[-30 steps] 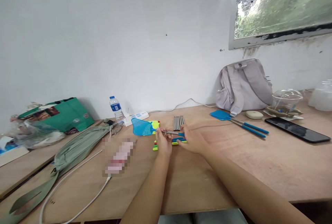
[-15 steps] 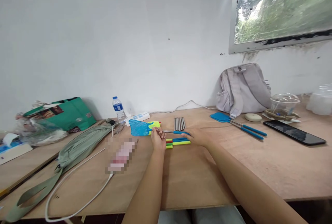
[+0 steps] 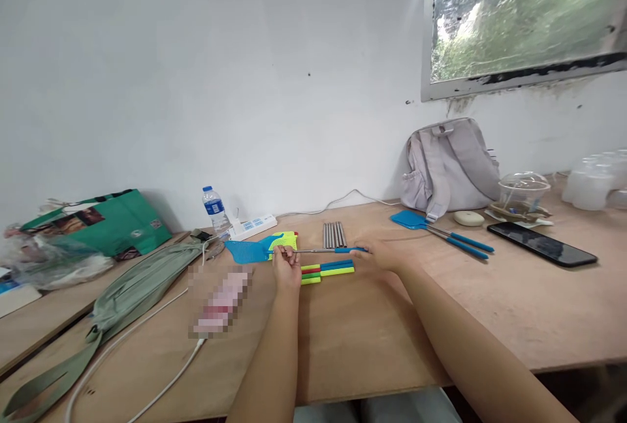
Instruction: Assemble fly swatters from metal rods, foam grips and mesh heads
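Both hands hold a blue fly swatter (image 3: 249,250) level above the table. My left hand (image 3: 287,267) pinches its metal rod close to the blue mesh head. My right hand (image 3: 376,256) is closed on the blue grip at the other end. Behind the left hand lie yellow-green swatter heads (image 3: 285,239) with a bit of red. Several coloured handle tubes (image 3: 337,271), blue, yellow, red and green, lie just below the rod. Beyond it, several metal rods (image 3: 334,235) rest side by side. To the right are finished-looking blue swatters (image 3: 453,240) with long handles.
A black phone (image 3: 541,244), a white oval case (image 3: 469,218) and a grey backpack (image 3: 448,168) stand on the right. On the left are a pixelated pink object (image 3: 223,302) with a white cable, a green strap bag (image 3: 142,279), a water bottle (image 3: 214,207) and a power strip (image 3: 255,226).
My hands have moved apart along the swatter, and more of its metal rod shows between them. The mesh head has tilted flatter. The whole view has shifted slightly.
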Demonstrator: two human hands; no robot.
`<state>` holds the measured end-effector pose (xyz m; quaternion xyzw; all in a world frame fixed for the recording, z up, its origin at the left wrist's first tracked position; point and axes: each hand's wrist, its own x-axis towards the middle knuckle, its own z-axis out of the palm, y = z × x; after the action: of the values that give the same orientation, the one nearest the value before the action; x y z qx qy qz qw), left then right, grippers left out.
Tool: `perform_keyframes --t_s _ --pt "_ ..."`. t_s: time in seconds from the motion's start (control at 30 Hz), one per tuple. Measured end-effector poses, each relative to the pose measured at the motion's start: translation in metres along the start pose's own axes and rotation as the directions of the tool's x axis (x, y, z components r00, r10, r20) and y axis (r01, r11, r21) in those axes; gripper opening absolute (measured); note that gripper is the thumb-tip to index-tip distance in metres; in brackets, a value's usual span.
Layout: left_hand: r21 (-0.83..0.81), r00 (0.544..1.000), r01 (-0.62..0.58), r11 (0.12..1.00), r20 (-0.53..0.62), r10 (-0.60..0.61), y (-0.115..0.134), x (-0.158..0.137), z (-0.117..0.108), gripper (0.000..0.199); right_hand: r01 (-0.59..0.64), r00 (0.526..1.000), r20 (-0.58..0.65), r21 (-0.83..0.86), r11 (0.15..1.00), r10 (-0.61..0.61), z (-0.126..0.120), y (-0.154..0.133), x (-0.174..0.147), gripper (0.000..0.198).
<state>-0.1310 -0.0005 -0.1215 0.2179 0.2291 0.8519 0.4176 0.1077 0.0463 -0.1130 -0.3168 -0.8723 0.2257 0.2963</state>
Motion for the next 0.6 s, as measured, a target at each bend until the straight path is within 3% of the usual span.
perform_keyframes --t_s 0.2,0.37,0.47,0.6 --pt "-0.012 1.000 -0.026 1.000 0.004 0.026 0.002 0.002 -0.002 0.032 -0.093 0.995 -0.020 0.233 0.968 0.100 -0.006 0.015 -0.004 0.036" --pt "-0.025 0.999 0.002 1.000 0.037 -0.001 -0.002 -0.003 -0.001 0.031 -0.174 0.966 -0.089 0.474 0.863 0.243 0.001 0.023 -0.009 0.028" --pt "-0.032 0.998 0.030 0.999 0.057 -0.028 -0.006 -0.007 0.001 0.030 -0.181 0.919 -0.162 0.638 0.749 0.360 0.011 0.026 -0.005 0.023" --pt "-0.034 0.995 0.065 0.997 0.079 -0.062 -0.011 -0.012 0.008 0.030 -0.094 0.802 -0.267 0.827 0.555 0.534 0.029 0.022 0.010 0.027"
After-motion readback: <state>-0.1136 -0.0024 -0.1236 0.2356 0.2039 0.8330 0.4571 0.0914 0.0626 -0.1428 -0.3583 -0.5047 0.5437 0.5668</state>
